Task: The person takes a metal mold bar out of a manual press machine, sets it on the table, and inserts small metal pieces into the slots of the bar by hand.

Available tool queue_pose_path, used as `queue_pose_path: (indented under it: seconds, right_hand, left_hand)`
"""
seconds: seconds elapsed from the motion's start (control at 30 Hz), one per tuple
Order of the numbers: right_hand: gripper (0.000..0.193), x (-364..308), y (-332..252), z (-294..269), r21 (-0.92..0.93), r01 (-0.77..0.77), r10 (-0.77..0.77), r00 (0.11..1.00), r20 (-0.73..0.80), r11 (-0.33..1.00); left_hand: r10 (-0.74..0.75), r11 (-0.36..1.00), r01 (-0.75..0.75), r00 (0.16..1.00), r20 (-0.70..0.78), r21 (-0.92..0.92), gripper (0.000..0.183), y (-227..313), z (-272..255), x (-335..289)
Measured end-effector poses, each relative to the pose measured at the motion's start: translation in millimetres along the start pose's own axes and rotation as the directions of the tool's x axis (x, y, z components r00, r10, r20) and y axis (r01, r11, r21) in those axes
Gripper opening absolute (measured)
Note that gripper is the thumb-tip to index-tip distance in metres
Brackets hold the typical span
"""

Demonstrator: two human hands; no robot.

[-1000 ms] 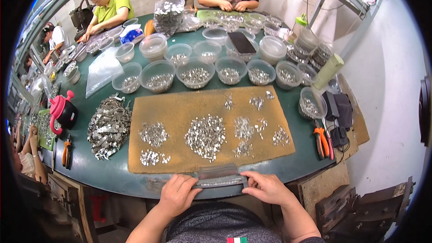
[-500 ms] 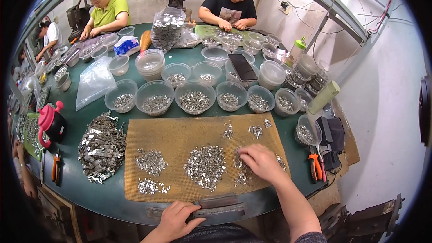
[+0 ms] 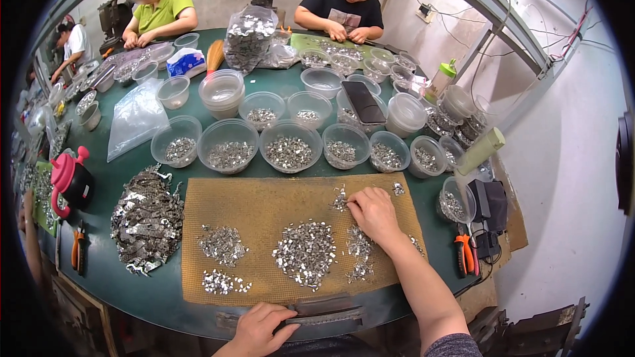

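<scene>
On the brown ribbed mat [image 3: 264,192] lie several piles of small silvery metal pieces. The largest pile [image 3: 305,253] is in the middle. My right hand [image 3: 374,210] is over the mat's far right part. Its fingertips are bent together beside a small pile of metal bits [image 3: 339,199]; what they hold, if anything, is hidden. A looser pile of metal pieces [image 3: 359,251] lies below that hand. My left hand [image 3: 260,328] rests at the table's near edge, fingers stretched and thumb apart, by a dark metal strip [image 3: 325,314].
A row of clear plastic bowls [image 3: 291,147] with metal pieces stands beyond the mat. To its left lies a heap of metal strips [image 3: 147,219]. Orange-handled pliers [image 3: 466,252] lie at the right, another pair [image 3: 79,249] at the left. Two people work across the table.
My right hand has moved away from me and slightly left, from the looser right-hand pile to the small far pile. My left hand stays by the near edge.
</scene>
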State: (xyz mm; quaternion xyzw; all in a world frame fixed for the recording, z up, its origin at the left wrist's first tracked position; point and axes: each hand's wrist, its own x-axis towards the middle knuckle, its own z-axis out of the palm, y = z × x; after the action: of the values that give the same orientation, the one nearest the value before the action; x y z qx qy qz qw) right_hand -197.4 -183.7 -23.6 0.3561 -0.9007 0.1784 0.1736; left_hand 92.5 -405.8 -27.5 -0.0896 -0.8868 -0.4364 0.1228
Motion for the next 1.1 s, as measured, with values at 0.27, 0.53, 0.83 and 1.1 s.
queue_pose_path:
  seconds: [0.27, 0.53, 0.83, 1.1]
  right_hand:
    - [0.008, -8.0, 6.7, -7.6, 0.137, -0.115, 0.114, 0.993, 0.022, 0.984]
    - [0.008, -25.0, -17.2, -38.2, 0.203, -0.048, 0.059, 0.997, -0.047, 0.978]
    - [0.013, -85.6, -54.5, -87.0, 0.391, -0.192, 0.118, 0.972, 0.205, 0.900]
    - [0.014, -129.6, -81.9, -105.9, 0.377, -0.092, -0.010, 0.966, 0.258, 0.922]
  left_hand:
    - [-0.012, 1.000, 0.012, 1.000, -0.002, -0.014, 0.025, 0.8, -0.9, 2.3]
    - [0.050, 0.998, -0.052, 0.997, -0.066, -0.020, 0.019, -3.3, -31.1, 6.2]
    - [0.167, 0.854, -0.080, 0.978, -0.125, 0.513, 0.022, -42.1, -61.8, 57.3]
    - [0.113, 0.798, -0.089, 0.994, -0.004, 0.596, 0.012, -62.0, -53.5, 84.7]
